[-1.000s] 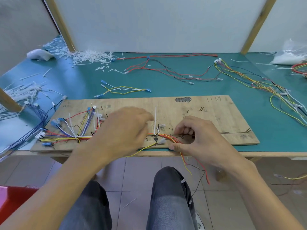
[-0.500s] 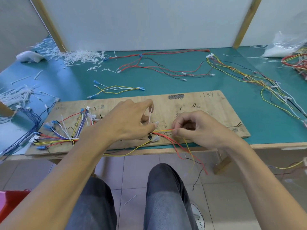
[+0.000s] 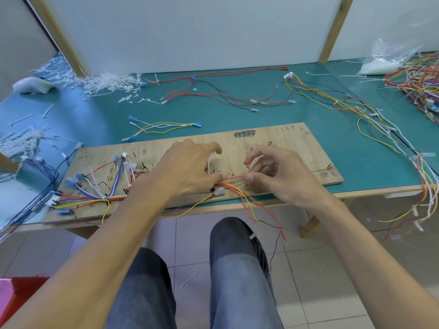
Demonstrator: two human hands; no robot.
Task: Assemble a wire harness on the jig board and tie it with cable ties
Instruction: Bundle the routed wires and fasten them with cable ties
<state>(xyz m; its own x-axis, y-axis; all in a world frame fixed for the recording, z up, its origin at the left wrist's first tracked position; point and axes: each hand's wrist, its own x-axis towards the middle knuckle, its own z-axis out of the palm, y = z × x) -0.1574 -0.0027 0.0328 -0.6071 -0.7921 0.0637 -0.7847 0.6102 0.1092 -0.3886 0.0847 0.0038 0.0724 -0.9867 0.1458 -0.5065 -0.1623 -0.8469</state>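
Since the earlier frame the right hand (image 3: 280, 179) has fanned its outer fingers open, thumb and forefinger pinching a red wire (image 3: 235, 177) taut over the jig board (image 3: 297, 148) towards the left hand (image 3: 187, 172), whose grip stays hidden.

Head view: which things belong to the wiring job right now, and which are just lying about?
In use: jig board, wire bundle on it, red wire pinched by the right hand.
Lying about: loose cable ties, yellow-and-white wire set, red-and-black harness, plastic bag.
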